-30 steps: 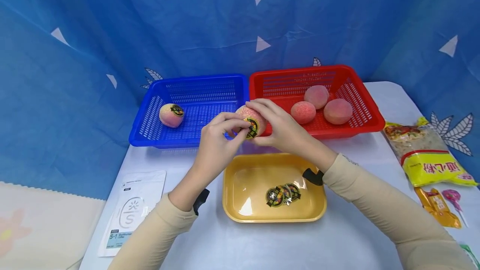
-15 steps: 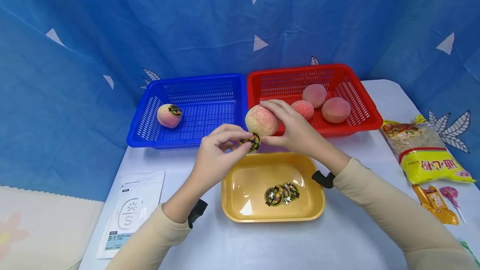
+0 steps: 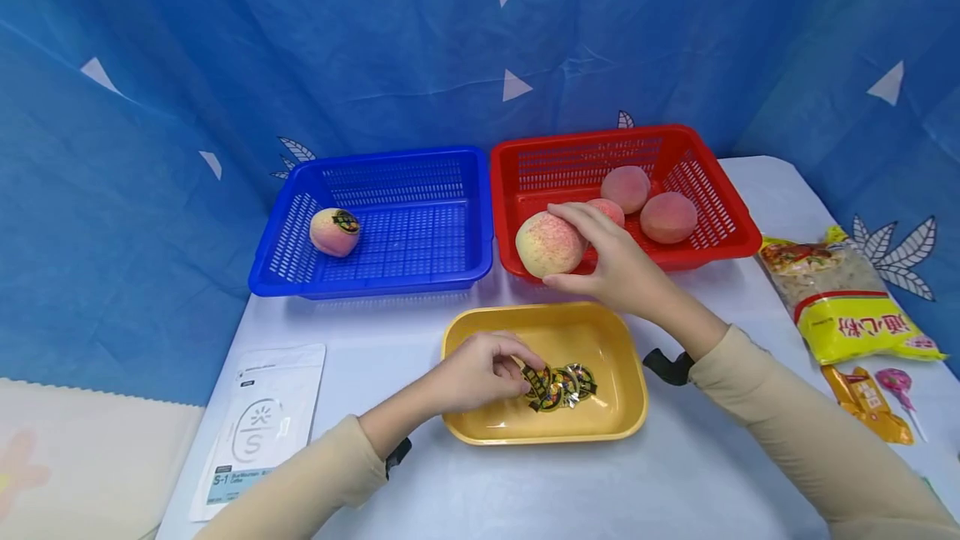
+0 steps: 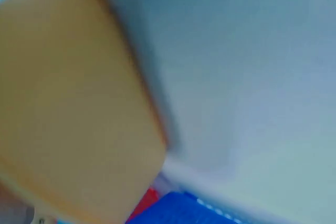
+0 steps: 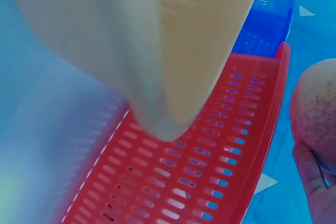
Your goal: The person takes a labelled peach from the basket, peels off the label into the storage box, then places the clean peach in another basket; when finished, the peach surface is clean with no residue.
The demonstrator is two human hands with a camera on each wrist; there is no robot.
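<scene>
1. A person's right hand (image 3: 617,263) grips a speckled peach (image 3: 550,245) by its side, at the red basket's (image 3: 712,252) front-left corner; it looks light and matte, unlikely to slip, best cupped around its widest part.
2. The left hand (image 3: 480,375) dips into a yellow tray (image 3: 600,340), fingertips at thin, probably bendy stickers (image 3: 564,390), best taken edgewise; whether it pinches one is unclear.
3. Three peaches (image 3: 669,217) sit in the red basket; one stickered peach (image 3: 334,235) lies in the blue basket (image 3: 412,232).
</scene>
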